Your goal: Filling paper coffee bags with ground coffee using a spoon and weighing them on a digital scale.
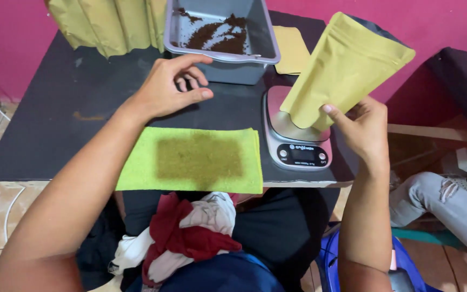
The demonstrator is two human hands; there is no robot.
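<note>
Nearest the camera, one bundle of red and white cloth lies on the lap, below the table edge. On the table's near edge lies one green cloth, flat, with a darker patch at its centre. To its right stands one digital kitchen scale.

The right hand grips one olive-yellow stand-up pouch by its bottom edge, thumb on the front face. The pouch is held in the air above the scale; its long axis runs diagonally, with the top end pointing up and to the right, away from the person.

The left hand is empty, fingers loosely curled, hovering above the table just before one grey bin containing dark brown grounds. Farther back, one flat pouch lies beside the bin, and several pouches stand at the far left; their count cannot be determined.
</note>
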